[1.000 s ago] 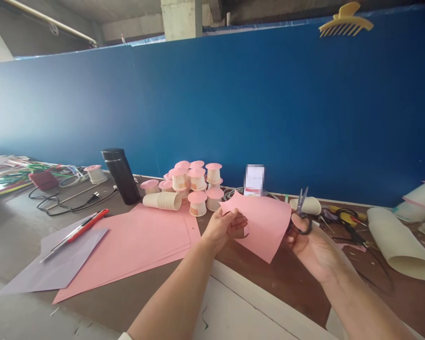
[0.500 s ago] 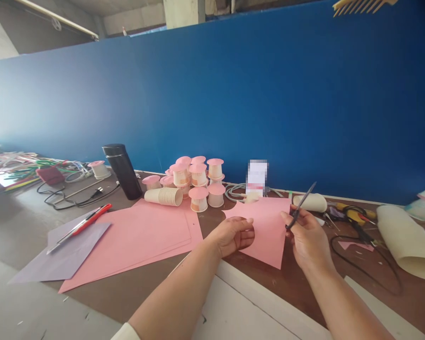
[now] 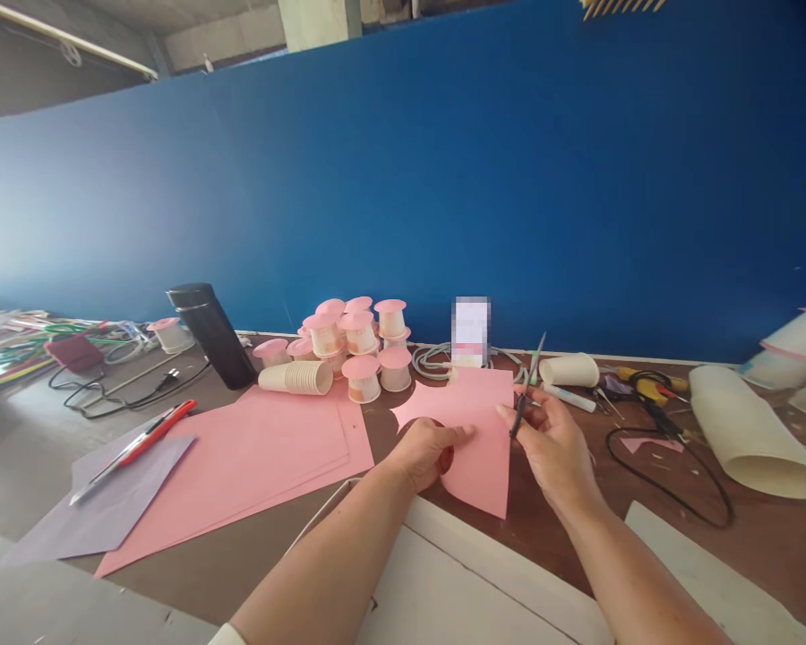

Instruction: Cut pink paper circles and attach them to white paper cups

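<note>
In the middle of the head view, a cut piece of pink paper (image 3: 480, 403) is held upright above the table, with curved notches along its left side. My left hand (image 3: 426, 452) pinches its lower left part, thumb in front and fingers behind. A pair of dark-handled scissors (image 3: 530, 381) is in my right hand (image 3: 557, 443), blades pointing up. The right thumb rests by the paper's right edge; whether those fingers also grip the paper is hard to tell. Flat to the left lie larger pink sheets (image 3: 261, 439).
Behind the sheets stand pink-topped paper cups (image 3: 361, 380), a nested cup stack (image 3: 295, 377) and a black flask (image 3: 213, 336). A red utility knife (image 3: 134, 448) lies on mauve paper (image 3: 134, 515). At right are a cream paper roll (image 3: 745, 430) and a black cable (image 3: 672, 515).
My left hand has closed its thumb and fingers on the pink paper, where it was loosely curled beside it before. The view has shifted a little to the right.
</note>
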The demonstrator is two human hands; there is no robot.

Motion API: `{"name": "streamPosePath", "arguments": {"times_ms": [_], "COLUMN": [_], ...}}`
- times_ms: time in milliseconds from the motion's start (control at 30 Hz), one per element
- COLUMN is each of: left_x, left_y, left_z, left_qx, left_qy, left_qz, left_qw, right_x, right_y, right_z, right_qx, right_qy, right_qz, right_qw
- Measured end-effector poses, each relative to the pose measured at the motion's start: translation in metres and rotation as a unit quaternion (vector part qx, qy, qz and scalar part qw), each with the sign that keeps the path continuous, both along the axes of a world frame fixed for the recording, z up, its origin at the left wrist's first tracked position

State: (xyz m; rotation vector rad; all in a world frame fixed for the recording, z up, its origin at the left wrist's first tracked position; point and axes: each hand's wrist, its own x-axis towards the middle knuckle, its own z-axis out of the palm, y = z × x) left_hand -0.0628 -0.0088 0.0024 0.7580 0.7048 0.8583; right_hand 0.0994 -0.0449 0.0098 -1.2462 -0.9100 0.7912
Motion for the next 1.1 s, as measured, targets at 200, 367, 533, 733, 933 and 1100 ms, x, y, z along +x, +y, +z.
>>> {"name": "streamPosePath", "arguments": {"times_ms": [200, 367, 533, 733, 933, 1100], "left_x": [-0.003, -0.008, -0.009, -0.009, -0.008, -0.009], "left_y": [0.008, 0.013, 0.013, 0.012, 0.014, 0.013], "left_z": [0.005, 0.005, 0.007, 0.008, 0.006, 0.007], "left_qx": [-0.015, -0.006, 0.009, 0.015, 0.019, 0.013], "left_qy": [-0.039, -0.078, -0.097, -0.106, -0.104, -0.099], "left_qz": [0.072, 0.097, 0.103, 0.090, 0.095, 0.096], "left_qw": [0.997, 0.992, 0.990, 0.990, 0.990, 0.990], "right_x": [0.008, 0.014, 0.017, 0.015, 0.011, 0.008], "right_y": [-0.005, -0.016, -0.024, -0.026, -0.027, -0.027], "right_z": [0.001, 0.004, 0.003, -0.001, 0.003, 0.005], "right_qx": [-0.072, -0.169, -0.173, -0.157, -0.154, -0.148], "right_qy": [-0.045, -0.018, 0.032, 0.006, -0.028, -0.064], "right_qz": [0.037, 0.140, 0.191, 0.221, 0.225, 0.223], "right_qw": [0.996, 0.976, 0.966, 0.963, 0.962, 0.961]}}
